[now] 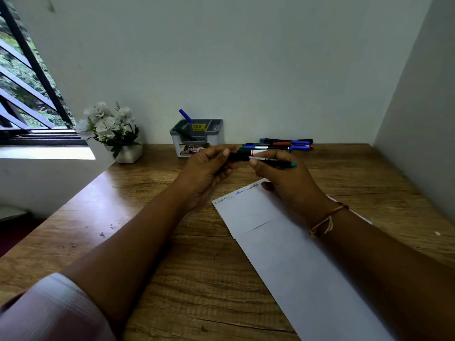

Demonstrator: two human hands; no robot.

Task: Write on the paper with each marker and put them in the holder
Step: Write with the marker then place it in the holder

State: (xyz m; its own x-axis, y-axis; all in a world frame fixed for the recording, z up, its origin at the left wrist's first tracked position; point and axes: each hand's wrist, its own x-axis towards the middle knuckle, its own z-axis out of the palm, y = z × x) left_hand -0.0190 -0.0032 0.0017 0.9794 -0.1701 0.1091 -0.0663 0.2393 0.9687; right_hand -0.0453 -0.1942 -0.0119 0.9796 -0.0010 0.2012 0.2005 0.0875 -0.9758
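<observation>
Both hands are closed on one marker (270, 161), held level above the table (172, 254). The left hand (209, 166) clamps the black end of it between thumb and fingers; the right hand (288, 178) clamps the barrel, with the teal end cap projecting past the right knuckles. Whether the black end is a cap seated on the barrel or partly off cannot be determined.

Directly below the right hand lies the paper (295, 254), a long white sheet running diagonally toward the near right edge of the view. A line of handwriting in several ink colours runs along its far edge. A band of threads (327, 219) circles the right wrist; a pale sleeve (54, 308) covers the left upper arm.

Beyond the hands, a loose group of markers (283, 143) lies on the table against the wall, with blue, red, green and black parts visible. To their left stands the holder (197, 137), a grey compartmented box with a yellow label. A blue marker (186, 116) stands tilted in it, and a dark green marker (183, 132) leans in the front compartment. Farther left, a white pot of white flowers (110, 126) sits near the window.
</observation>
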